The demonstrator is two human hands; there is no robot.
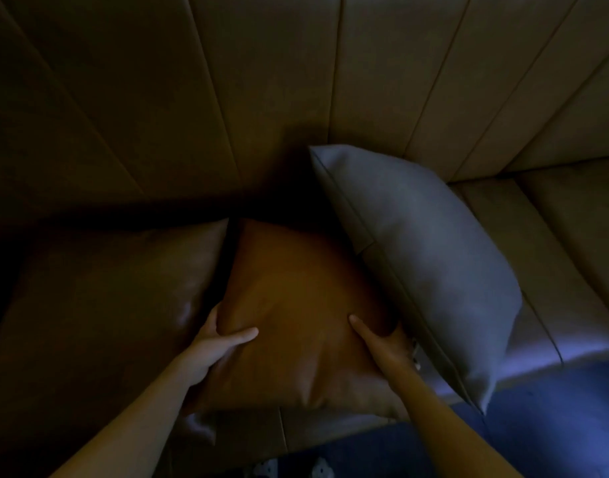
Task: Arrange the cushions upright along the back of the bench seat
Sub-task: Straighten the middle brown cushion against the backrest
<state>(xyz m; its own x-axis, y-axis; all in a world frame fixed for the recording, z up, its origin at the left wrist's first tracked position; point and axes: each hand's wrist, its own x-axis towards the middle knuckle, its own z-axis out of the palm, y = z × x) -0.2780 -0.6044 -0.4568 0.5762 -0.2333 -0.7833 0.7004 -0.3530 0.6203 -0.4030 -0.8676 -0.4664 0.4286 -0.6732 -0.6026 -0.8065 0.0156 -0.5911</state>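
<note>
An orange cushion [296, 305] lies in the middle of the bench seat, tilted back toward the padded backrest. My left hand [217, 343] grips its left edge, thumb on the front face. My right hand [382, 343] grips its right edge, fingers hidden behind the cushion. A grey cushion [424, 257] stands on edge to the right, leaning against the backrest and touching the orange one. A shiny brown cushion [99, 305] lies to the left, partly behind my left hand.
The tan padded backrest [296, 81] with slanted seams fills the top. The bench seat [555, 236] runs on to the right. A dark blue floor [555, 426] shows at the bottom right. The scene is dim.
</note>
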